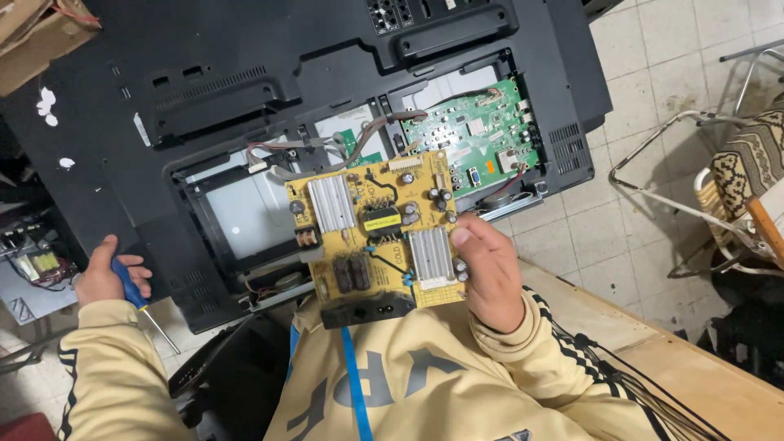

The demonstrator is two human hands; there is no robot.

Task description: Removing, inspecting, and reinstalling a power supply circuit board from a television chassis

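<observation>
A yellow rectangular circuit board [377,230] with two ribbed silver heat sinks and a black lower edge is gripped at its right edge by the right hand [488,273], thumb pressed on its face, and is held tilted above the lap. A blue-handled screwdriver with a thin metal shaft [137,296] is enclosed by the curled fingers of the left hand [108,276], low at the left. Beyond the board, a black plastic television back panel [269,98] is seen lying opened, with a green circuit board [478,135] exposed inside and grey cables running beside it.
</observation>
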